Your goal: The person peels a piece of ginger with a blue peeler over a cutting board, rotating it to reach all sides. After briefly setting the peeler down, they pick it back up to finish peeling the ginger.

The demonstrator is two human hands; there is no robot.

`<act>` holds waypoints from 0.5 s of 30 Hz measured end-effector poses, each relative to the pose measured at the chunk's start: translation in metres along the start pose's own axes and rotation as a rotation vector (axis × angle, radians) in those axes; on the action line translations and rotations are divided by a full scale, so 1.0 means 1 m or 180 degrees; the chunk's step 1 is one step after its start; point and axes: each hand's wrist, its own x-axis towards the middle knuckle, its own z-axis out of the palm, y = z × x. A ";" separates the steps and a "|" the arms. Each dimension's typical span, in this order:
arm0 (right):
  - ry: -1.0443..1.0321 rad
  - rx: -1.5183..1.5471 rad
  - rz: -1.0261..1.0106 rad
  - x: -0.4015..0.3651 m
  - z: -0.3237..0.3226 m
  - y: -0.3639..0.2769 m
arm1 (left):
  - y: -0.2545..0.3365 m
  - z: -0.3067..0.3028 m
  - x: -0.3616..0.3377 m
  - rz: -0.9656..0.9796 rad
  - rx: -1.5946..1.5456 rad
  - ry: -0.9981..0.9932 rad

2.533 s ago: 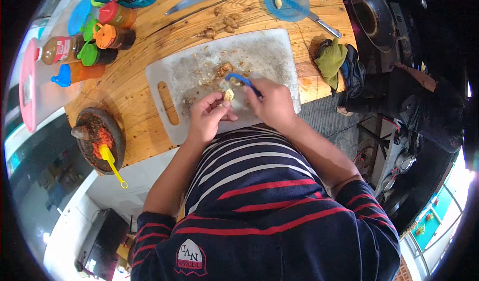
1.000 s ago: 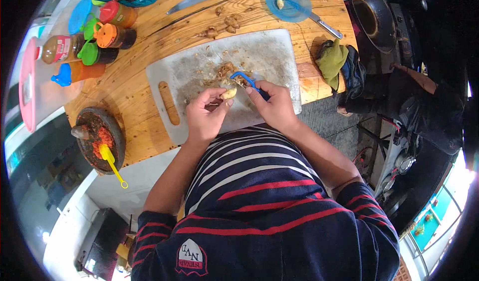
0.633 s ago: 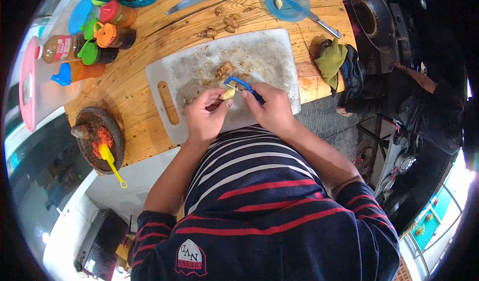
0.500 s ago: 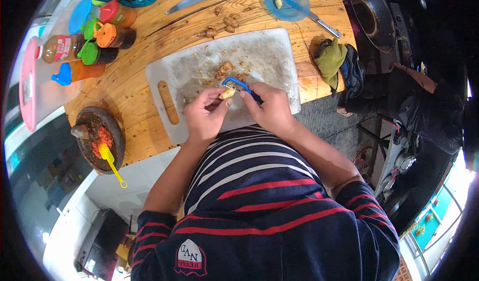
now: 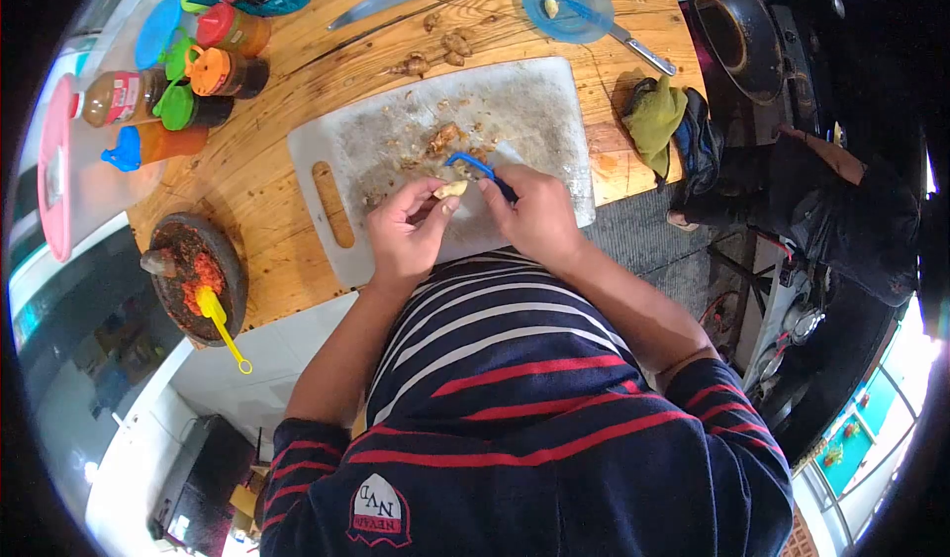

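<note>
Over the white cutting board (image 5: 539, 112), my left hand (image 5: 408, 229) pinches a small, pale yellow piece of peeled ginger (image 5: 452, 189) between thumb and fingertips. Close beside it, my right hand (image 5: 537, 213) is closed around a blue peeler (image 5: 469, 163). The peeler's head points left, just above the ginger and apart from it. Brown peelings (image 5: 443, 139) lie scattered on the board beyond both hands. Several unpeeled knobs of ginger (image 5: 457, 45) rest on the wooden table behind the board.
A large knife (image 5: 401, 1) and a blue bowl (image 5: 584, 25) with a small pale piece in it are at the back. Sauce bottles (image 5: 223, 70) stand left, above a stone mortar (image 5: 230, 250) with red paste. A cloth (image 5: 653, 127) hangs at the right edge; another person's leg (image 5: 727, 176) is beyond.
The peeler has come off the ginger and sits slightly farther away from it. The ginger has turned a little in my left fingers.
</note>
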 end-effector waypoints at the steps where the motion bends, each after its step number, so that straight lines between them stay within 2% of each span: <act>1: 0.0105 -0.0105 0.0023 0.002 -0.001 0.002 | 0.002 0.000 0.000 0.0101 0.0221 0.0026; 3: 0.0205 -0.0202 0.0043 0.002 -0.002 0.002 | 0.001 -0.003 0.000 0.0172 0.0347 0.0033; 6: 0.0060 0.0183 0.0372 0.002 -0.006 -0.004 | -0.002 -0.005 0.001 0.0291 0.0472 0.0034; 9: -0.0060 0.0380 0.0007 0.001 -0.004 -0.005 | -0.004 -0.006 0.000 0.0392 0.0472 0.0006; 11: 0.0170 0.0158 0.0125 0.002 0.001 -0.002 | -0.003 -0.008 0.000 0.0465 0.0471 0.0005; 15: -0.0025 0.0149 0.0447 0.006 -0.004 -0.001 | -0.006 -0.012 0.000 0.0353 0.0384 0.0044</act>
